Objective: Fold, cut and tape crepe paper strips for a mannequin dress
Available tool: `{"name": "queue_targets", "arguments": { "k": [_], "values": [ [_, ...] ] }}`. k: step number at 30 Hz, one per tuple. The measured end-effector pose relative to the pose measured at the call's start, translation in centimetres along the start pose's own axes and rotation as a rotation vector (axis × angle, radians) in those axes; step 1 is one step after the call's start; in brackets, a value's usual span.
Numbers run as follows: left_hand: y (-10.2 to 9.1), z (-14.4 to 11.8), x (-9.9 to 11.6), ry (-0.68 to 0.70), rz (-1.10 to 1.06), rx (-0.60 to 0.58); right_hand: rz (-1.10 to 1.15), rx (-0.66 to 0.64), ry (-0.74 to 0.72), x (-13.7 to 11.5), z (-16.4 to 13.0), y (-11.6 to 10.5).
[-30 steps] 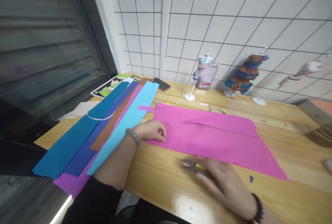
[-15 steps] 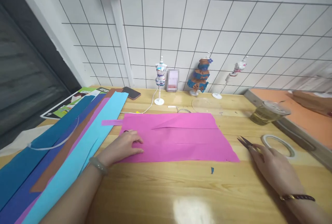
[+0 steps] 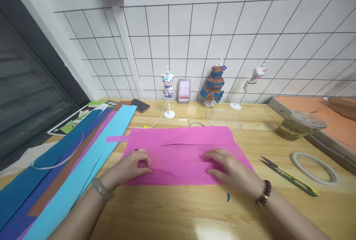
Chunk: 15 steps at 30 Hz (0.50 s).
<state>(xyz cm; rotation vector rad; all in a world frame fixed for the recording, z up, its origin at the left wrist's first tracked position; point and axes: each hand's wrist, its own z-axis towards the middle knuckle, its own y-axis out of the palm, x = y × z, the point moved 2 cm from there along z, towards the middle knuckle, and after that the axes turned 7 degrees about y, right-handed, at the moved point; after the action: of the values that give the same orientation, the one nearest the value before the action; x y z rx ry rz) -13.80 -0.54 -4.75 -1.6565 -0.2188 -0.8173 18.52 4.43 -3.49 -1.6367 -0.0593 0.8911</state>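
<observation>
Dress forms [image 3: 168, 86]: I count three along the wall [image 3: 155, 47]; middle one wears brown and blue
Dark phone [image 3: 140, 106]: lying flat, to my left
Cup [image 3: 294, 127]: lidded, off to my right

Hands [image 3: 129, 167] [image 3: 232, 169] apart, fingers [image 3: 144, 155] bent, forearms [image 3: 79, 208] converging

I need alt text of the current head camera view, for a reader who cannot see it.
A person's left hand and right hand are on a pink sheet, spread on a wooden table. Coloured strips lie at left; snips and a white ring lie at right. Three small mannequins stand behind, near a gridded wall.
</observation>
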Motion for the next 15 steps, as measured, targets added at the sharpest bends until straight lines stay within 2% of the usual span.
{"name": "queue_targets", "arguments": {
  "k": [4, 8, 13, 15],
  "values": [
    [-0.3, -0.3, 0.0, -0.088, -0.084, 0.006, 0.119, -0.080, -0.009, -0.8, 0.3, 0.7],
    [-0.6, -0.7, 0.3, -0.147, -0.177, -0.060, 0.197, -0.253, 0.098, -1.2, -0.9, 0.7],
    [-1.4, -0.7, 0.9, -0.196, -0.159, -0.196, 0.242, -0.409, 0.157, -1.1, -1.7, 0.1],
    [-2.0, 0.1, 0.7, -0.183, -0.111, -0.167, 0.255, -0.424, 0.133, -1.0, -1.7, 0.1]
  ]
}}
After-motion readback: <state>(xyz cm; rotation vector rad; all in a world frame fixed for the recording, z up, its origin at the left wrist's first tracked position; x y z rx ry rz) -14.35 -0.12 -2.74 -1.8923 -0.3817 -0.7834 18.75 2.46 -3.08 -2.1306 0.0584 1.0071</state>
